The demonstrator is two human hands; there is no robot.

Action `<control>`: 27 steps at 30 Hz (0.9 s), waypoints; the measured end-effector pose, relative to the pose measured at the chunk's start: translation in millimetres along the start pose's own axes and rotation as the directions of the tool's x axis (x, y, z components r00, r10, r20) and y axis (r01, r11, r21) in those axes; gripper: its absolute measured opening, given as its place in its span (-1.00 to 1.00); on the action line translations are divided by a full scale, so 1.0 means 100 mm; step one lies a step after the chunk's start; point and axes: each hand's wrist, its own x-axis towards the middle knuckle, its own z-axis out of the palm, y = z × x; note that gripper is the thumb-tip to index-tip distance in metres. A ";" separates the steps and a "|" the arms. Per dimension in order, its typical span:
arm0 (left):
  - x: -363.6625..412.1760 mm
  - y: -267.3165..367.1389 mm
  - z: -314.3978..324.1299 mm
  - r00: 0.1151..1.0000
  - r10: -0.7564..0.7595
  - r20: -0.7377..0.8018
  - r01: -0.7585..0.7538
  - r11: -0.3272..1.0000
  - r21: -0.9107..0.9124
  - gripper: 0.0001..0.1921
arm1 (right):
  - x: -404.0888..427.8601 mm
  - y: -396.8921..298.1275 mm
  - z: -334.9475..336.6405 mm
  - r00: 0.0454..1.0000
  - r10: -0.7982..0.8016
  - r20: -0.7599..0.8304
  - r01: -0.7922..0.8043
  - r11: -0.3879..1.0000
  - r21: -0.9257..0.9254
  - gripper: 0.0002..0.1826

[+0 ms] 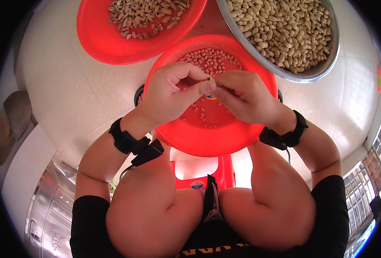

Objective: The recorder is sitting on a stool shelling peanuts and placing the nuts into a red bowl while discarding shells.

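Note:
Over a red plastic basin [209,142], my left hand [174,92] and my right hand [248,93] meet at the fingertips. Between my left thumb and index finger a small dark bit shows, likely part of a peanut; most of it is hidden. The right fingertips touch the same spot, and what they hold is hidden. Shelled peanuts [206,58] lie in the basin, mostly on its far side, with loose ones below my hands. A metal bowl [333,58] of unshelled peanuts [284,32] stands at the upper right. At the upper left, another red basin [93,38] holds peanut shells [142,16].
Pale floor tiles [68,87] surround the basins. My bare knees flank the near side of the middle basin, and a red plastic stool [227,171] shows between my legs. Black devices with cables are strapped to both wrists. A metal door [55,213] is at the lower left.

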 end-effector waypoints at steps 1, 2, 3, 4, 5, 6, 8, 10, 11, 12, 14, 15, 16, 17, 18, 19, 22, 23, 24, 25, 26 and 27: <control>0.00 0.01 -0.01 1.000 -0.001 -0.001 0.001 1.000 0.002 -0.91 | 0.01 -0.04 0.00 0.989 0.140 0.047 -0.144 0.984 0.103 -0.91; 0.00 0.02 -0.03 0.999 -0.039 -0.007 0.039 0.997 -0.059 -0.91 | 0.02 -0.06 0.00 0.957 0.270 0.108 -0.287 0.937 0.197 -0.88; 0.02 0.04 -0.03 0.997 -0.072 -0.007 0.071 0.990 -0.125 -0.91 | 0.01 -0.05 0.00 0.956 0.272 0.107 -0.288 0.938 0.193 -0.88; 0.02 0.04 -0.03 0.998 -0.069 -0.005 0.068 0.990 -0.127 -0.91 | 0.00 -0.03 0.00 0.954 0.281 0.103 -0.299 0.916 0.269 -0.85; 0.02 0.05 -0.04 0.995 -0.100 -0.005 0.099 0.987 -0.129 -0.90 | -0.01 -0.01 0.00 0.952 0.290 0.101 -0.307 0.888 0.343 -0.82; 0.00 0.06 -0.06 0.991 -0.134 -0.004 0.132 0.983 -0.130 -0.88 | -0.02 0.01 -0.01 0.951 0.292 0.100 -0.308 0.888 0.342 -0.82; -0.01 0.05 -0.09 0.987 -0.157 0.019 0.158 0.980 -0.118 -0.87 | -0.04 0.04 -0.03 0.940 0.303 0.155 -0.340 0.864 0.372 -0.80; -0.01 0.05 -0.13 0.983 -0.181 0.037 0.184 0.977 -0.104 -0.86 | -0.04 0.05 -0.02 0.923 0.344 0.171 -0.384 0.838 0.386 -0.78; -0.02 0.04 -0.14 0.978 -0.200 0.060 0.206 0.972 -0.110 -0.86 | -0.04 0.04 -0.01 0.904 0.385 0.187 -0.428 0.811 0.399 -0.77; -0.02 0.02 -0.16 0.972 -0.218 0.083 0.227 0.967 -0.117 -0.85 | -0.05 0.04 -0.02 0.904 0.385 0.188 -0.429 0.811 0.399 -0.77; -0.05 0.01 -0.20 0.967 -0.248 0.051 0.246 0.968 0.042 -0.87 | -0.07 0.03 -0.02 0.829 0.541 0.143 -0.554 0.762 0.334 -0.76; -0.06 0.01 -0.23 0.962 -0.273 0.016 0.265 0.944 0.199 -0.88 | -0.08 0.05 -0.03 0.829 0.541 0.144 -0.555 0.762 0.333 -0.76; -0.07 -0.01 -0.26 0.962 -0.274 0.015 0.265 0.943 0.199 -0.88 | -0.09 0.08 -0.04 0.812 0.556 0.180 -0.573 0.817 0.062 -0.75; -0.08 -0.07 -0.31 0.989 -0.133 0.057 0.068 0.778 0.625 -0.86 | -0.10 0.11 -0.05 0.789 0.577 0.210 -0.539 0.815 -0.214 -0.74; -0.08 -0.11 -0.33 0.987 -0.022 0.161 -0.137 0.417 0.899 -0.84 | -0.15 0.17 -0.03 0.789 0.578 0.210 -0.539 0.814 -0.216 -0.74; -0.10 -0.12 -0.34 0.987 -0.021 0.161 -0.138 0.416 0.899 -0.84 | -0.22 0.25 0.00 0.772 0.597 0.219 -0.471 0.768 -0.434 -0.72; -0.11 -0.03 -0.31 0.988 0.001 0.153 -0.149 0.241 0.959 -0.81 | -0.31 0.40 -0.05 0.736 0.581 0.348 -0.216 0.689 -0.692 -0.71; -0.10 0.05 -0.33 0.997 -0.048 0.064 -0.043 0.353 0.935 -0.83 | -0.33 0.42 -0.08 0.693 0.546 0.471 -0.049 0.686 -0.726 -0.71; -0.08 0.14 -0.34 0.994 -0.108 -0.018 0.065 0.452 0.890 -0.85 | -0.23 0.33 -0.11 0.693 0.549 0.467 -0.051 0.683 -0.729 -0.71; -0.09 0.21 -0.39 0.989 -0.097 -0.110 0.147 0.602 0.785 -0.85 | 0.00 0.16 -0.12 0.721 0.516 0.463 -0.178 0.783 -0.596 -0.70; -0.13 0.27 -0.47 0.974 -0.103 -0.200 0.211 0.733 0.647 -0.85 | 0.19 0.01 -0.10 0.750 0.485 0.449 -0.290 0.852 -0.435 -0.70; -0.18 0.31 -0.58 0.954 -0.001 -0.299 0.166 0.834 0.526 -0.77 | 0.31 -0.10 -0.07 0.857 0.398 0.328 -0.367 0.917 -0.156 -0.73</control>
